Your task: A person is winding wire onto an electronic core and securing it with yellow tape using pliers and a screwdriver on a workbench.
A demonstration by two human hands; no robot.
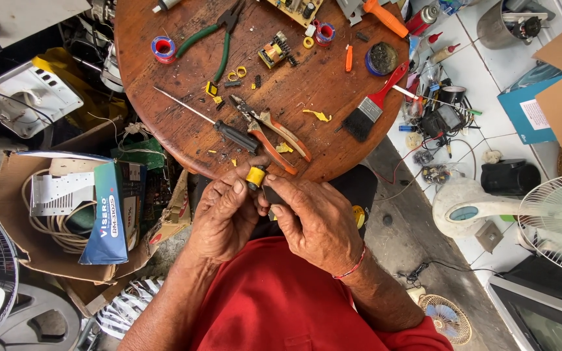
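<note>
Close together, both hands (271, 218) grip small yellow part (255, 176); dark piece beneath mostly hidden by fingers.

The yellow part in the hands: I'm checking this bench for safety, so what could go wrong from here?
1. The small yellow part is pinched between both hands beyond the table edge; it could slip and drop.
2. The orange-handled pliers and screwdriver lie close by the edge and might be knocked off.
</note>
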